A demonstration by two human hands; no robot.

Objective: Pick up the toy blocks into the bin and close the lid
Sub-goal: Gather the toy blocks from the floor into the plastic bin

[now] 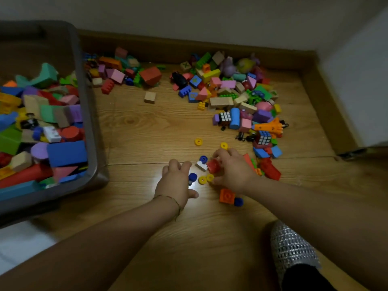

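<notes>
My right hand has its fingers curled round a red block, low over the wooden floor. Small pieces lie all about it: a white piece touching the block's left side, yellow wheels just below with two more farther up, and an orange block near the wrist. My left hand is just beside it, palm down, fingers bent over a blue piece; whether they grip it or only rest there I cannot tell. The bin stands open at the left, well apart from both hands and already well filled with blocks, so a good share of the job looks done. Plenty is left, though. A large pile lies toward the far right corner, a smaller pile sits by the bin's far side, and a lone wooden block lies between them. I see no lid in view, so closing it is not yet begun. I would put the task at perhaps halfway.
</notes>
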